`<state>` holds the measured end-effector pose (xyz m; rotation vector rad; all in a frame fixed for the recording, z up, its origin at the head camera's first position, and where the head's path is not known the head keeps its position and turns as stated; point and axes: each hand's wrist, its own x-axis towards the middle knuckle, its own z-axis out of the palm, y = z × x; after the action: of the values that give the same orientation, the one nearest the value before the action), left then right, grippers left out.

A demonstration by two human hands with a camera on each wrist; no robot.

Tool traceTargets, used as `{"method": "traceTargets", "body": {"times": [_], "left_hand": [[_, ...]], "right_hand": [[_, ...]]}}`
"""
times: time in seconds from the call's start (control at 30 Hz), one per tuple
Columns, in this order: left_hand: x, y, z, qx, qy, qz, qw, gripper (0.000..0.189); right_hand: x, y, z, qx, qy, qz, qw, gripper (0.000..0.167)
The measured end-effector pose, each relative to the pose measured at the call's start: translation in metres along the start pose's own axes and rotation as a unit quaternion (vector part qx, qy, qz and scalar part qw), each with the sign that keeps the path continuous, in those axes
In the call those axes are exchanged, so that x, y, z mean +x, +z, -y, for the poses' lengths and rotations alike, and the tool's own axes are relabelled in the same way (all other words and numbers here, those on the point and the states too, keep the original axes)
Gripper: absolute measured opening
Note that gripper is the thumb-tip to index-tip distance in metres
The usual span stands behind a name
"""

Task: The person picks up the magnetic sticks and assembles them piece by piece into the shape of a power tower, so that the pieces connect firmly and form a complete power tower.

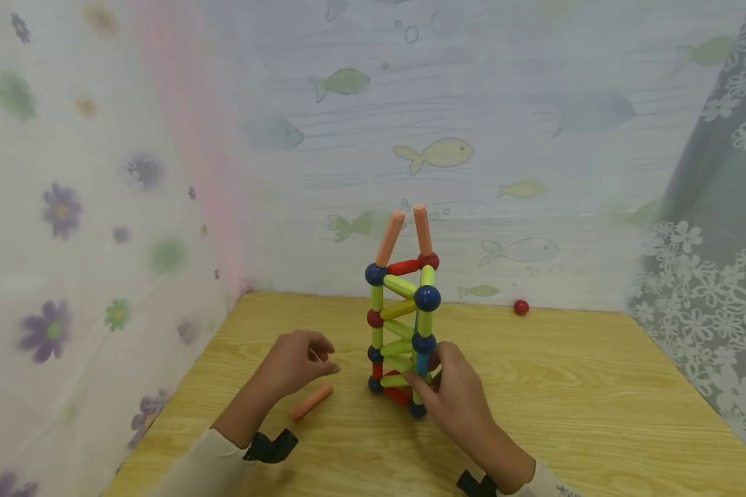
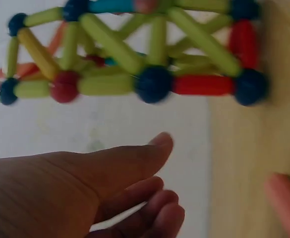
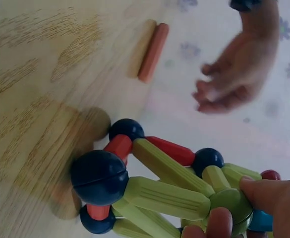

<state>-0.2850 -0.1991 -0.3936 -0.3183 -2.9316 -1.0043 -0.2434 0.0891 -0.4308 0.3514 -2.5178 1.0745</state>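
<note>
A tall tower point(image 1: 400, 286) of coloured rods and balls stands upright on the table. Two orange rods point up from its top, leaning slightly toward each other. My right hand point(image 1: 460, 393) holds the tower low on its right side; in the right wrist view its thumb and fingers grip around a green ball point(image 3: 230, 206). To the left of the tower, my left hand point(image 1: 295, 362) hovers with loosely bent fingers and nothing in them. Below that hand a loose orange rod point(image 1: 313, 402) lies on the table. In the left wrist view the left thumb point(image 2: 159, 146) is apart from the tower.
A red ball point(image 1: 521, 307) sits at the back of the wooden table point(image 1: 566, 386), right of the tower. Behind the table hangs a curtain point(image 1: 286, 228) with fish drawings. Flower-patterned curtains point(image 1: 68, 276) flank both sides.
</note>
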Motion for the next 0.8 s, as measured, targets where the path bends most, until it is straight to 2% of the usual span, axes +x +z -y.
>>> {"method": "traceTargets", "body": {"times": [0.1, 0.2, 0.3, 0.47, 0.53, 0.63, 0.7, 0.8], "left_hand": [[-0.007, 0.011, 0.023, 0.005, -0.047, 0.03, 0.9984, 0.033], [-0.012, 0.018, 0.04, 0.003, -0.079, 0.046, 0.9958, 0.036], [-0.013, 0.02, 0.051, 0.0, -0.085, 0.059, 0.9947, 0.03], [-0.007, 0.016, 0.056, -0.017, -0.062, 0.073, 0.9953, 0.019], [-0.004, 0.01, 0.052, -0.042, -0.039, 0.07, 0.9959, 0.022], [-0.002, -0.005, 0.032, -0.107, 0.008, 0.054, 0.9927, 0.03], [-0.004, -0.017, 0.012, -0.158, 0.042, 0.035, 0.986, 0.034], [-0.01, -0.034, -0.026, -0.216, 0.085, -0.012, 0.9726, 0.036]], "right_hand": [[0.0, 0.001, -0.001, 0.008, -0.003, -0.002, 1.0, 0.038], [0.0, 0.002, -0.002, 0.011, -0.001, -0.001, 0.9999, 0.038], [0.0, 0.003, -0.003, 0.014, 0.006, 0.002, 0.9999, 0.037], [0.001, 0.002, -0.002, 0.014, 0.013, 0.006, 0.9998, 0.037], [0.001, 0.002, -0.002, 0.015, 0.014, 0.006, 0.9998, 0.038], [0.001, 0.002, -0.002, 0.024, 0.014, 0.007, 0.9996, 0.038], [0.001, 0.003, -0.002, 0.035, 0.014, 0.008, 0.9992, 0.039], [-0.001, 0.006, -0.002, 0.055, 0.009, 0.014, 0.9984, 0.04]]}}
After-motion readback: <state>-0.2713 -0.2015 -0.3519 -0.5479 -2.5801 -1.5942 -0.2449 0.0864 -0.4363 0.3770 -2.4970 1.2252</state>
